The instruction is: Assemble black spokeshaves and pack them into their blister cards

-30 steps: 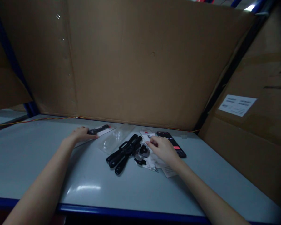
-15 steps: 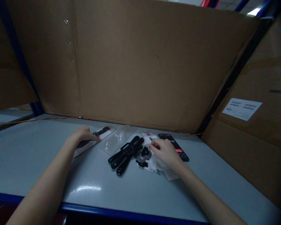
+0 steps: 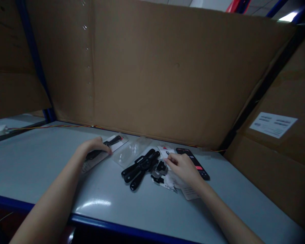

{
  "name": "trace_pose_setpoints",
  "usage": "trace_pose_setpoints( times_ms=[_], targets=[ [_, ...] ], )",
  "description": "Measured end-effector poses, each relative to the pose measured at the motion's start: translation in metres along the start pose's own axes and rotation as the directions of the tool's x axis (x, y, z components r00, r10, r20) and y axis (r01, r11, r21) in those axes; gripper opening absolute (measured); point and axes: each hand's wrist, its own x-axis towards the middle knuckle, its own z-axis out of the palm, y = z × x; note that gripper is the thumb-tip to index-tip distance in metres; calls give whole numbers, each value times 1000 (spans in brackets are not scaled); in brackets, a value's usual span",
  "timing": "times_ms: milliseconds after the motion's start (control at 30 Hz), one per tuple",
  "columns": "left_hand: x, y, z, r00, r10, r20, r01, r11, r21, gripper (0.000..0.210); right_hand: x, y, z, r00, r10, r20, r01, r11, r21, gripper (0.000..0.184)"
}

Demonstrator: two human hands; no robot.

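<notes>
My left hand (image 3: 96, 147) is closed over a flat packet (image 3: 114, 144), which has a white card and a long black handled item inside. Its far end sticks out past my fingers on the table. On the right, my right hand (image 3: 180, 166) has its fingers curled in a pinch above a white card with a red mark (image 3: 165, 149); whatever is between the fingertips is hidden. Between my hands lies a bunch of black plastic arms (image 3: 141, 167), crossed over each other. Small black parts in clear bags (image 3: 161, 167) and printed paper (image 3: 189, 194) lie beside and under my right hand.
A clear plastic bag (image 3: 130, 152) lies flat behind the black arms. A phone with a lit screen (image 3: 194, 162) rests right of my right hand. Cardboard panels (image 3: 152, 74) wall the back and sides of the grey table (image 3: 112, 210); a thin cable (image 3: 63, 126) runs along the back.
The view has shifted, so everything sits slightly further right and the table edge tilts more. Both hands stay nearly in place relative to the things around them.
</notes>
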Motion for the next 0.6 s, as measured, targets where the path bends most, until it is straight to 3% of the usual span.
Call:
trace_pose_setpoints(
  times_ms=[67, 133, 233, 300, 367, 467, 533, 600],
  targets=[
    [-4, 5, -4, 999, -26, -40, 27, 1000, 10, 87, 0, 1, 1, 1000, 17, 3, -17, 999, 42, 28],
    [-11, 13, -10, 984, 7, -179, -2, 1000, 26, 85, 2, 3, 2, 998, 54, 15, -56, 986, 156, 27],
    [-28, 31, -22, 932, 172, -318, -174, 984, 23, 71, 5, 4, 4, 991, 122, 48, -130, 874, 467, 23],
    [-43, 49, -28, 882, 309, -355, -346, 937, -42, 65, 8, 3, 2, 975, 201, 92, -209, 703, 680, 26],
    [-60, 68, -30, 829, 447, -336, -500, 861, -89, 60, 10, 0, -1, 953, 254, 164, -270, 467, 842, 35],
    [-81, 94, -24, 755, 612, -237, -650, 747, -140, 57, 11, -7, -6, 952, 153, 264, -283, 121, 951, 40],
    [-90, 106, -17, 717, 677, -165, -696, 703, -146, 57, 9, -11, -8, 959, 83, 273, -274, 0, 962, 36],
    [-94, 113, -11, 717, 687, -118, -697, 702, -143, 57, 7, -14, -7, 958, 101, 269, -268, -19, 963, 29]
  ],
)
